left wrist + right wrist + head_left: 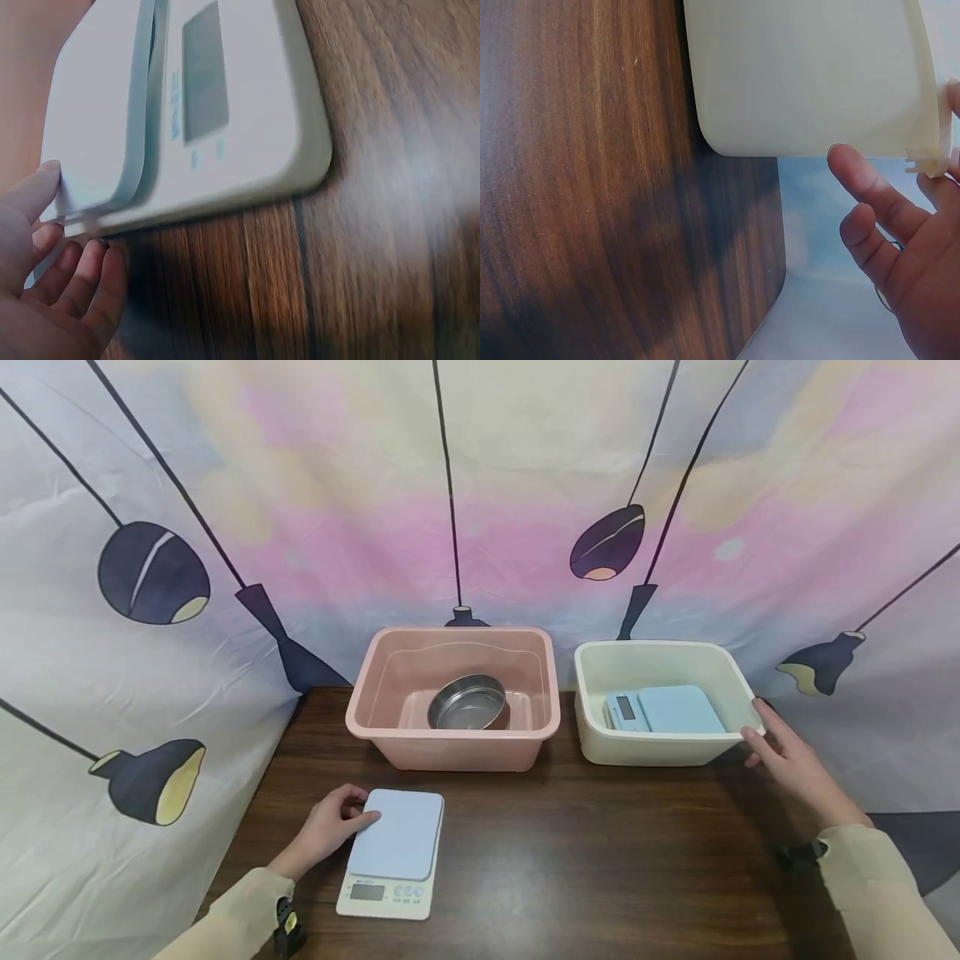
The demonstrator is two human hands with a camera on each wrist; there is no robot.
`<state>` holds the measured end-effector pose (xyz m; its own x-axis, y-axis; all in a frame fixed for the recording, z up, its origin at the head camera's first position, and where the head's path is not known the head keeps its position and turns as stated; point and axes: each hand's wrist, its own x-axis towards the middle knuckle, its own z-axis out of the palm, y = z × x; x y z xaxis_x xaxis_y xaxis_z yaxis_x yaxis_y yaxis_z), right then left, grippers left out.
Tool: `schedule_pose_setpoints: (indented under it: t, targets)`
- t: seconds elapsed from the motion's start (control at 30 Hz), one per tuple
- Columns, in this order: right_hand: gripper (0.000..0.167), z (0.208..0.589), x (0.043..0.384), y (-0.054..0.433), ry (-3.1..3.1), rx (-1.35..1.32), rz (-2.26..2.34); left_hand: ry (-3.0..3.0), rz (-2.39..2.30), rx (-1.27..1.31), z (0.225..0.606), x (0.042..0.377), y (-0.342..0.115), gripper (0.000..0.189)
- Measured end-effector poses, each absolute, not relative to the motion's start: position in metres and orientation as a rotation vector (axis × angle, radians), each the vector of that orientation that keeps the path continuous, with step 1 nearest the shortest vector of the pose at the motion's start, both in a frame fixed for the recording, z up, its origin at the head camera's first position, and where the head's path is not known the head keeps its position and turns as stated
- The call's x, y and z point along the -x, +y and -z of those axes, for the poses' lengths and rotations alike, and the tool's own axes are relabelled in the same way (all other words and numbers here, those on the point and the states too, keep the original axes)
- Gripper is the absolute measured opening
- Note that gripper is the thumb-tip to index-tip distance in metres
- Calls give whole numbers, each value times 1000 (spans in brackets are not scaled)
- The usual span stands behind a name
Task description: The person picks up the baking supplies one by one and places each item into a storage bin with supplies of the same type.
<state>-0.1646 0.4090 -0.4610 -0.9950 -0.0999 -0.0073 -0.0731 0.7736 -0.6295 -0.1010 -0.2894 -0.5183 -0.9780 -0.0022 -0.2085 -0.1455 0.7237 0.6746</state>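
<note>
A white kitchen scale (397,835) with a grey display lies on the table at the left front. My left hand (326,828) grips its left edge; in the left wrist view the thumb lies on the weighing plate (94,112) and the fingers curl beside the lower edge. On the right stands a cream basin (652,752) holding a light blue kitchen scale (682,710). My right hand (795,777) holds the basin's right front corner by the rim. In the right wrist view two fingers (877,199) stay off the wall, while the others reach the rim.
A pink basin (450,750) stands left of the cream one, with a round metal pan (468,703) inside. Both basins sit toward the back of the dark wooden table (585,860). Behind hangs a cloth (360,485) printed with lamps.
</note>
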Motion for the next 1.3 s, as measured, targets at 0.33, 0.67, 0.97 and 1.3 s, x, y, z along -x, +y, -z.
schedule_pose_setpoints:
  t: [0.33, 0.67, 0.97, 1.3]
  targets:
    - [72, 460, 167, 407, 2923, 153, 1031, 2740, -1144, 8, 521, 104, -277, 38]
    - [72, 459, 168, 406, 2923, 158, 1049, 2524, -1147, -185, 514, 98, -316, 55]
    - [72, 459, 167, 406, 2931, 155, 1038, 2480, -1068, -292, 517, 80, -332, 30]
    - [72, 460, 166, 407, 2919, 152, 1037, 2469, -1078, -184, 512, 76, -324, 27]
